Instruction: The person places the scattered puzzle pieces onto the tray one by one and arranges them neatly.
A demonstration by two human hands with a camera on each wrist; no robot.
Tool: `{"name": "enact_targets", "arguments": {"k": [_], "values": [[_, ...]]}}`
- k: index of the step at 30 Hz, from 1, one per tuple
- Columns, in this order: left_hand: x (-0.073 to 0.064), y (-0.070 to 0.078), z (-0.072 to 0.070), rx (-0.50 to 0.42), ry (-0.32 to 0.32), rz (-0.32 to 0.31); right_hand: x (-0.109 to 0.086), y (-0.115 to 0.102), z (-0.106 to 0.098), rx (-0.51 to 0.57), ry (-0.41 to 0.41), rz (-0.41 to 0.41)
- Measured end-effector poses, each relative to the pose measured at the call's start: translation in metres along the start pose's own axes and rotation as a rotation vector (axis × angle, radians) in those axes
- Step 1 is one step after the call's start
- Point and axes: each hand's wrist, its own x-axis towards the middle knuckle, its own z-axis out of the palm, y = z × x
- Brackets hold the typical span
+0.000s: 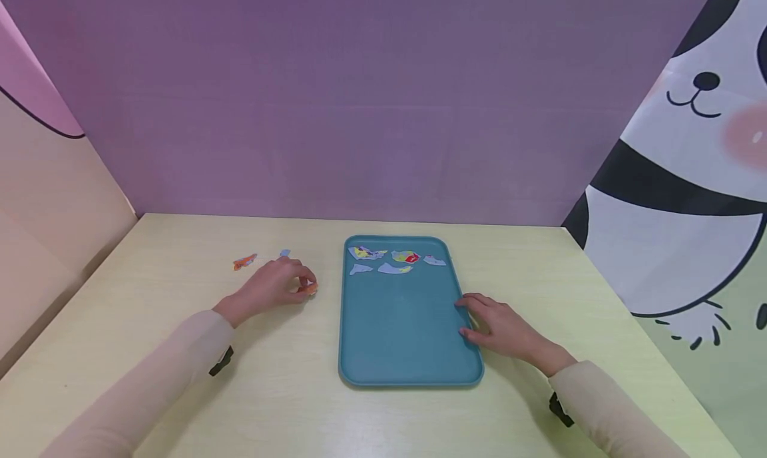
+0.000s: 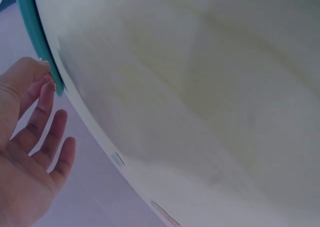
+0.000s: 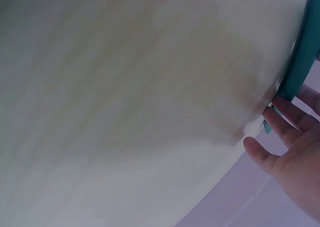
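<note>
Between thumb and index finger, my left hand (image 1: 277,286) pinches a small orange picture piece (image 1: 311,289), left of the teal tray (image 1: 413,341). The left wrist view shows only the thin edge of that piece (image 2: 51,81) at the fingertips, with the other fingers spread. My right hand (image 1: 506,330) rests at the tray's right rim, fingers loosely extended. Near the tray's far end lie several flat, irregular pieces: a yellow and purple piece (image 1: 367,253), a red and yellow piece (image 1: 406,257) and some pale blue ones, such as this piece (image 1: 394,269).
Beyond my left hand, an orange piece (image 1: 244,262) and a partly hidden blue piece (image 1: 285,252) lie on the pale wooden table (image 1: 269,405). A purple panel (image 1: 359,112) stands along the far table edge. A panda picture (image 1: 677,251) covers the right side.
</note>
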Motion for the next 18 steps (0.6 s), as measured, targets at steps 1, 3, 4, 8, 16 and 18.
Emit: {"name": "enact_targets", "arguments": {"k": [1,3,4,8,16,18], "values": [[0.002,0.002,0.001,-0.001,0.004,0.009,0.000,0.000,0.000,-0.001,-0.001,0.002],[0.005,0.006,0.003,-0.005,0.011,0.020,0.000,-0.001,-0.001,0.000,-0.002,0.003],[0.006,0.007,0.003,-0.005,0.013,0.027,0.000,-0.001,-0.001,0.000,-0.002,0.003],[0.013,0.014,0.007,-0.017,0.017,0.041,0.000,-0.002,-0.002,0.005,-0.002,0.002],[0.029,0.026,0.013,-0.018,0.013,0.043,0.001,-0.001,0.000,0.000,-0.003,0.008],[0.033,0.030,0.015,-0.012,0.007,0.042,0.002,-0.001,0.000,0.000,-0.004,0.010]]}}
